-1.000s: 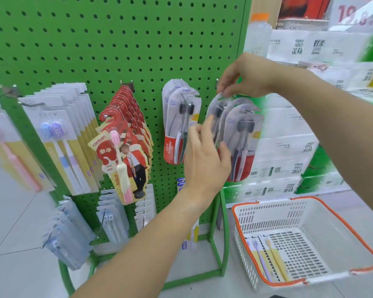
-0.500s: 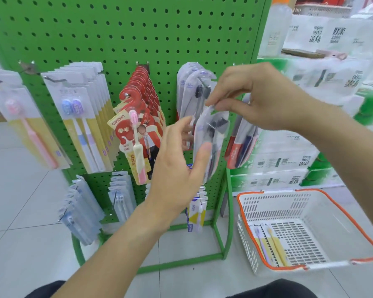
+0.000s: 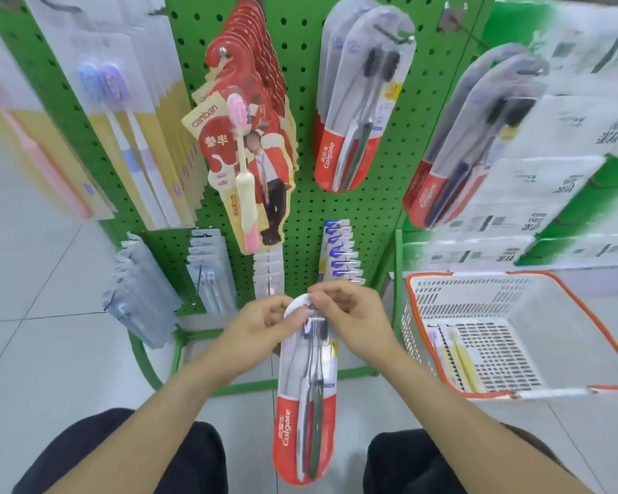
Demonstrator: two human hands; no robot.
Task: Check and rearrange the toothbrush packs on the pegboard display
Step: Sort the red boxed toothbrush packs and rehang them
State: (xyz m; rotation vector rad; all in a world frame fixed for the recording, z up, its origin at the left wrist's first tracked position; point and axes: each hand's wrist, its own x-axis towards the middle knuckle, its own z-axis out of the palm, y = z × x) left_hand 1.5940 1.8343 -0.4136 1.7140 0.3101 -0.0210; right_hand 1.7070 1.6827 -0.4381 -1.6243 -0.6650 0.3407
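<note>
A Colgate toothbrush pack (image 3: 305, 404), clear with a red bottom, hangs down in front of me, off the green pegboard (image 3: 300, 215). My left hand (image 3: 261, 329) and my right hand (image 3: 350, 322) both pinch its white top end, close together. More Colgate packs (image 3: 357, 101) hang on a hook at the board's upper middle. A second bunch of Colgate packs (image 3: 464, 137) hangs at the right edge. Red Canban packs (image 3: 250, 137) hang left of centre, and yellow-backed packs (image 3: 129, 130) fill the left side.
A white basket with an orange rim (image 3: 521, 279) stands on the floor at the right, with several yellow toothbrush packs (image 3: 454, 361) inside. Small packs (image 3: 140, 294) hang low on the board. Stacked cartons (image 3: 568, 172) rise behind the basket. My knees show at the bottom.
The pack came off the right-hand hook and moved down in front of me. Both hands dropped with it and now pinch its top; the view tilted down.
</note>
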